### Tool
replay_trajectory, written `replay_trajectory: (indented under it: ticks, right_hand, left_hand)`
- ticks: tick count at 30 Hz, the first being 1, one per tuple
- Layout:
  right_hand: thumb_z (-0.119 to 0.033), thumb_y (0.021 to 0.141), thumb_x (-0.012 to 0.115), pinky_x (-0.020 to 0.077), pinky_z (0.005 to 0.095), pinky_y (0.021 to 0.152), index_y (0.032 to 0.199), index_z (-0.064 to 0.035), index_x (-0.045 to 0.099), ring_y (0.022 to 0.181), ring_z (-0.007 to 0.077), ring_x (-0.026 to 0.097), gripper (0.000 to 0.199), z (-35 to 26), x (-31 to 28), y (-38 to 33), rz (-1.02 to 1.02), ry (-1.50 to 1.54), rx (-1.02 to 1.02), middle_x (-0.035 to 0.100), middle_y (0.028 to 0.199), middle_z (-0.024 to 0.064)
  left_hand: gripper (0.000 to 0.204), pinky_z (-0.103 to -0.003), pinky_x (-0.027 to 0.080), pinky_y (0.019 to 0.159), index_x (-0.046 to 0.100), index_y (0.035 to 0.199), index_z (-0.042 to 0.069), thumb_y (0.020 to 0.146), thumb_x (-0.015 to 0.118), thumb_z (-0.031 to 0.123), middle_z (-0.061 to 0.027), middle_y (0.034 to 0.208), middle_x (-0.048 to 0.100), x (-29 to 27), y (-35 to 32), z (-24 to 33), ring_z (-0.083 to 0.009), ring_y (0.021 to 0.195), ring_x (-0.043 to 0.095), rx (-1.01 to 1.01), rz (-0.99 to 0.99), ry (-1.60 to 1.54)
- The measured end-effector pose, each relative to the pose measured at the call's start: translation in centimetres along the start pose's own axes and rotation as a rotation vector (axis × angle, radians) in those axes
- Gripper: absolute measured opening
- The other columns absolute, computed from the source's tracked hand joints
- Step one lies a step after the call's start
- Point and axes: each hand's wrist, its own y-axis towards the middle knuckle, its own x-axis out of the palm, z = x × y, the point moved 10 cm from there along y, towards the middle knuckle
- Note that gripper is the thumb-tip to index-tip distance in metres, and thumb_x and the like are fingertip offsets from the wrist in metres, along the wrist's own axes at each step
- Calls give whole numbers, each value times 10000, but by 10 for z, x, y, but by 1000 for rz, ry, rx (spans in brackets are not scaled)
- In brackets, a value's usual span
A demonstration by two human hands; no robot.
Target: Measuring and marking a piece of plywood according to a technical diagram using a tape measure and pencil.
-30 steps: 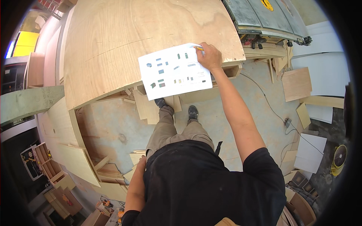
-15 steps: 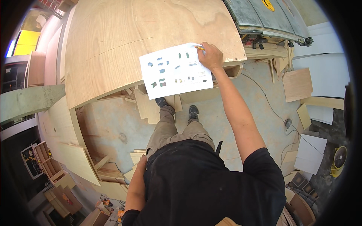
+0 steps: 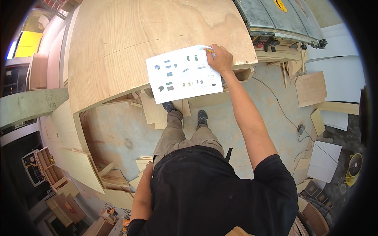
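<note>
A white paper sheet [image 3: 179, 76] with small dark drawings and some notes hangs partly over the near edge of the wooden worktop [image 3: 130, 31]. At the sheet's upper right corner my right hand [image 3: 221, 59] is closed, with a yellow pencil [image 3: 208, 50] held in it. The same hand touches that corner; its fingertips are partly hidden from me. Down beside my left hip is my left hand [image 3: 148, 170], away from the worktop. Its fingers are mostly hidden behind my thigh, so I cannot see whether they hold anything.
A table saw [image 3: 281, 19] stands beyond the worktop's right end. Plywood offcuts [image 3: 311, 88] lean at the right, and a black cable [image 3: 278, 101] crosses the floor. A yellow fan [image 3: 354, 165] sits far right. Plywood panels [image 3: 65, 135] line the left, with wood scraps below.
</note>
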Motion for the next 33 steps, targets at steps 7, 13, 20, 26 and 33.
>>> replay_trajectory:
  ticks: [7,13,20,26,33]
  right_hand:
    - [-267,831,625,525,430,649,945,-116,654,734,278,662,191,6,-4,-3,-16,-29,13,659,756,110]
    - [-269,830,622,524,430,652,949,-118,651,748,279,661,195,3,-3,-2,-2,-8,-3,661,758,108]
    - [-270,823,626,525,429,649,955,-118,656,745,276,661,204,4,-2,-2,-3,-5,4,662,757,108]
    - [-269,823,626,526,426,644,955,-119,661,736,273,662,202,4,-3,-2,5,-15,-1,663,754,105]
    - [-270,825,628,527,423,643,960,-122,666,731,270,662,204,0,-2,-1,16,-8,-12,661,750,104]
  left_hand:
    - [668,-554,394,1068,323,1412,-54,932,484,383,-373,1420,363,-9,-44,37,-513,1312,408,129,-62,251]
    - [675,-554,394,1067,322,1411,-56,930,486,388,-378,1420,360,-8,-38,30,-514,1310,409,116,-50,218]
    - [685,-554,394,1066,322,1410,-60,926,489,396,-383,1419,356,-6,-25,26,-516,1307,412,105,-37,184]
    - [694,-554,394,1066,321,1409,-63,924,492,402,-388,1418,353,-4,-15,21,-518,1304,414,95,-27,157]
    - [704,-554,395,1065,321,1408,-67,920,495,410,-394,1417,350,-1,-6,11,-520,1301,417,77,-15,116]
